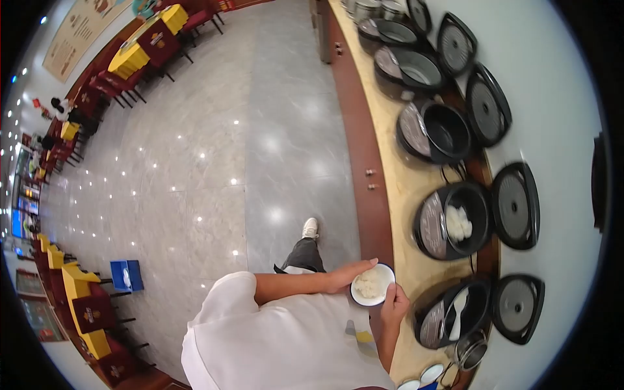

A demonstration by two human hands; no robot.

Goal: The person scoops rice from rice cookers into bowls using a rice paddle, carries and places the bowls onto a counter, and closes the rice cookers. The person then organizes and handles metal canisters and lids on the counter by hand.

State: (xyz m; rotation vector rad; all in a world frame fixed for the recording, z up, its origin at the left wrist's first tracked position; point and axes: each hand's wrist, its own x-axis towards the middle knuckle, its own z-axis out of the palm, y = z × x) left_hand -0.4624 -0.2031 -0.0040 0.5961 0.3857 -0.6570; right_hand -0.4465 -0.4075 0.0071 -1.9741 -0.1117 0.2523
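Note:
A small white bowl [387, 280] with a dark rim is held between both my hands, in front of my body. Cooked rice [369, 285] lies inside it. My left hand [346, 275] grips the bowl's left edge. On the other side, my right hand [394, 304] has its fingers closed on the lower right rim. Just right of the hands, a rice cooker [434, 325] stands lid up on the counter, with a white rice paddle [459, 312] in it. Above that, another open cooker [434, 224] contains some white rice [459, 224].
More open rice cookers [416, 133] line the wooden counter [406, 195] along the wall. A metal container [471, 351] and white dishes [431, 373] sit at its near end. Leftward are tables with yellow cloths [78, 283], dark red chairs [97, 312] and a blue bin [125, 275] on the tiled floor.

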